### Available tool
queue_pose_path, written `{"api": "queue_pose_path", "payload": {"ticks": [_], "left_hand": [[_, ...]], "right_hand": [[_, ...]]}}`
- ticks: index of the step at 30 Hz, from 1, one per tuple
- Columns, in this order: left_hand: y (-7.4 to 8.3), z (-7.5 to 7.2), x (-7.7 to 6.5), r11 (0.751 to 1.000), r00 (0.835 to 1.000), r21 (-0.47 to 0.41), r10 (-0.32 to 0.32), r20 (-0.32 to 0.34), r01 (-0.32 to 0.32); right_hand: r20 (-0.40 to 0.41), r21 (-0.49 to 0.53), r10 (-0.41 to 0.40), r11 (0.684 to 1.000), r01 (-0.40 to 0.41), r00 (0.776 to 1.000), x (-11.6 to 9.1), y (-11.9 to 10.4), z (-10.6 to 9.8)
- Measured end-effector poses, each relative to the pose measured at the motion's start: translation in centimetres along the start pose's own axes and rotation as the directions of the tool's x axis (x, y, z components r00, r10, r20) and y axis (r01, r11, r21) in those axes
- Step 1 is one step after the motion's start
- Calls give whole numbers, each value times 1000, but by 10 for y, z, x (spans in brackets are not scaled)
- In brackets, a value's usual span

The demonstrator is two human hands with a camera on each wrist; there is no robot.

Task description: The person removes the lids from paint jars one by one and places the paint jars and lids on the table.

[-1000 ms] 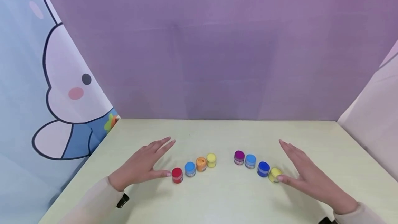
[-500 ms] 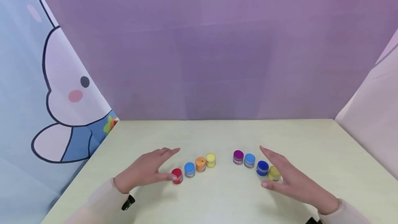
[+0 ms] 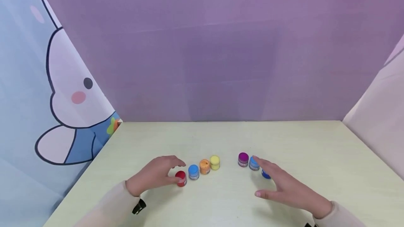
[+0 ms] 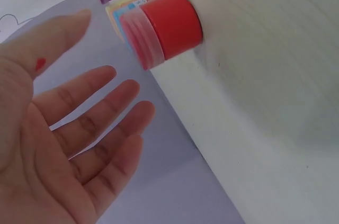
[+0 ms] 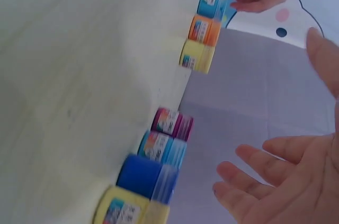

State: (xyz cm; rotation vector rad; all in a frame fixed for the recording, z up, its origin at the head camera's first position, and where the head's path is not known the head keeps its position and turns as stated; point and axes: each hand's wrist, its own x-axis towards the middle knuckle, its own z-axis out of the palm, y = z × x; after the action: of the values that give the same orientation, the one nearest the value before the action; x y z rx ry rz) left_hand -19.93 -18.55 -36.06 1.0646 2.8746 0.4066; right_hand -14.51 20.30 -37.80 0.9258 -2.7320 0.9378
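Left hand (image 3: 156, 176): thumb and fingers well parted, fingers slightly bent, holding nothing; the head view lays the thumb across the red jar, but the left wrist view shows a gap.
Right hand (image 3: 287, 188): spread wide, thumb away from the fingers, holding nothing, above the right row.
Red jar (image 3: 181, 174): near end of the left row, upright, long axis vertical, top facing up.
Left light-blue jar (image 3: 194, 172): upright, just beside the red one.
Orange jar (image 3: 204, 166): upright, next along.
Left yellow jar (image 3: 215, 162): upright, far end of that row.
Purple jar (image 3: 243, 159): upright, beyond a gap, starting the right row.
Right light-blue jar (image 3: 253, 164): upright, partly behind a fingertip.
Dark-blue jar (image 3: 266, 174): upright, mostly covered by the hand.
Right yellow jar (image 5: 127, 208): upright, hidden in the head view.
Table (image 3: 221, 199): pale, under both slanting rows.
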Motion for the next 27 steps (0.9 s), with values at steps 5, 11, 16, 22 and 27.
{"api": "queue_pose_path", "payload": {"ticks": [5,11,16,22,27], "left_hand": [[3,2,3,1000,1000,3,-4,10,4],[4,8,10,1000,1000,-5,12,29,-12],[7,11,11,1000,999,-7,-11,37,12],[8,11,14,998,998,-9,-59,37,59],[9,10,15,998,996,-17,-60,64,61]], "right_hand": [[10,18,-50,999,50,999,4,-1,3],[-18,147,-152,977,153,988,10,0,9],[5,265,-145,954,139,989,11,2,19],[88,340,-96,938,61,991,12,5,24],[150,401,-67,916,1,986,15,9,28]]}}
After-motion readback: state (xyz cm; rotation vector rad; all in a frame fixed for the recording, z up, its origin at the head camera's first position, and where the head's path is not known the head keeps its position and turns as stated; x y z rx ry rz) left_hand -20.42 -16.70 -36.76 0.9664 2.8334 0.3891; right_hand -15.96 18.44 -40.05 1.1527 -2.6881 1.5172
